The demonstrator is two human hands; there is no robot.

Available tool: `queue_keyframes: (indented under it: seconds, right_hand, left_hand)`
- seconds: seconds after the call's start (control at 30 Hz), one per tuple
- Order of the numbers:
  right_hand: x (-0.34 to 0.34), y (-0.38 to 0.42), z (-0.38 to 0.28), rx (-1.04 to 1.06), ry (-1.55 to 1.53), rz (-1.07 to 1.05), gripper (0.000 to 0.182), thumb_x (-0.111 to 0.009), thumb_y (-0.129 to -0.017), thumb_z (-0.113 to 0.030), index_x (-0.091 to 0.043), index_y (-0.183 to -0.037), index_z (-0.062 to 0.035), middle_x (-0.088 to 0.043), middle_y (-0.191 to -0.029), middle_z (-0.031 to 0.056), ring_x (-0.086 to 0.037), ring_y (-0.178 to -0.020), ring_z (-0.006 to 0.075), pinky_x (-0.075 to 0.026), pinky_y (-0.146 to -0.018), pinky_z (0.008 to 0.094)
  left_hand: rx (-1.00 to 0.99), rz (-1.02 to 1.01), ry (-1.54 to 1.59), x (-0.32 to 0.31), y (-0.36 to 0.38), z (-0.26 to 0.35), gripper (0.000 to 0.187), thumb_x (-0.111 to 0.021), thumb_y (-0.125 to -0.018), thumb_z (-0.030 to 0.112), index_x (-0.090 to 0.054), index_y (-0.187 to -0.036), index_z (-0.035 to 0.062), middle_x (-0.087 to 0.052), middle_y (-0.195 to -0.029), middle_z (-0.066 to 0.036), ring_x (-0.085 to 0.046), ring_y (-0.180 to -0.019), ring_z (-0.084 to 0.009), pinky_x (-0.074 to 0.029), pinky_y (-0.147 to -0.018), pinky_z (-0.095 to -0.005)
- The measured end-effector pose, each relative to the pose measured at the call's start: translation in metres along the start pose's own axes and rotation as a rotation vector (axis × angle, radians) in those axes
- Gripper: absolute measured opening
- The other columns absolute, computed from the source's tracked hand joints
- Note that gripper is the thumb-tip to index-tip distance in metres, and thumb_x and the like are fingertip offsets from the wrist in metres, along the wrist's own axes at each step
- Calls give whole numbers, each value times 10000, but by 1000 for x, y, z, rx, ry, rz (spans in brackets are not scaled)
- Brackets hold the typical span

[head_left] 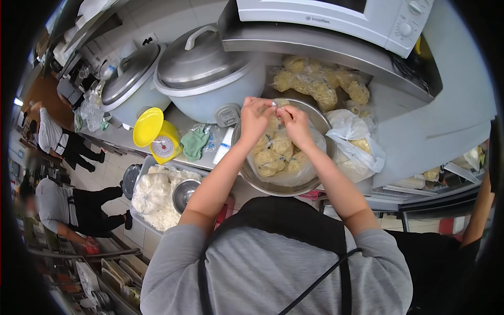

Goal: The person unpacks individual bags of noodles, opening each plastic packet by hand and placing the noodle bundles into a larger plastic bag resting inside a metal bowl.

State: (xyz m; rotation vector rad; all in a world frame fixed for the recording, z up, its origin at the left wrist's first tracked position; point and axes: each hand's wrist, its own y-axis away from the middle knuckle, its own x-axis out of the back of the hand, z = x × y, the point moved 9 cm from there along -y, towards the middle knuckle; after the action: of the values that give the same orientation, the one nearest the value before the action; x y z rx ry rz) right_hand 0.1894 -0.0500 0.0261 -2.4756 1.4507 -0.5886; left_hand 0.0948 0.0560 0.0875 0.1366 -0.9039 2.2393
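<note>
My left hand (256,119) and my right hand (295,125) meet over a large metal bowl (245,176), fingertips pinched close together. Between them they hold the top of a small clear plastic bag of noodles (274,123), mostly hidden by the fingers. Below, several tied bags of yellow noodles (269,161) lie inside a larger clear plastic bag (302,172) that lines the bowl. To the right of the bowl sits a white plastic bag (344,128) with more noodles in it.
More bagged noodles (315,84) lie under a metal shelf (315,43) carrying a microwave (336,18). Two big lidded cookers (210,100) stand at the back left, near a yellow scale (164,144) and a green cloth (195,143). A rice tub (157,210) stands lower left. Other people work nearby.
</note>
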Motion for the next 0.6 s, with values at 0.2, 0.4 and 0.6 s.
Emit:
queue_keyframes:
  seconds: [0.2,0.4,0.6]
  right_hand:
    - [-4,-2,-3,-166,-184,-216,180,-595,-786,-180,-651,-710,-27,-574,-605,-9,-469,-545,62,-375,-495,241]
    - [-2,4,-39,-141,-280,-557,113,-605,-789,-120,-603,-884,-58,-550,-785,-38,-455,-693,30,-372,-633,192]
    - [-21,30,-3,-126,-293,-636,119,-599,-772,-122,-536,-864,-82,-467,-751,-66,-420,-671,20,-354,-618,175]
  left_hand:
    - [-223,-48,-178,16,24,31,142,-689,-643,57,-631,-770,34,-621,-789,-72,-493,-860,-252,-405,-757,-336]
    - [4,-282,91,3,35,0,131,-662,-693,31,-596,-806,25,-556,-861,-55,-491,-896,-181,-375,-826,-284]
    - [301,-460,574,-39,61,-57,133,-642,-729,40,-591,-851,32,-541,-906,-32,-499,-855,-107,-377,-810,-237]
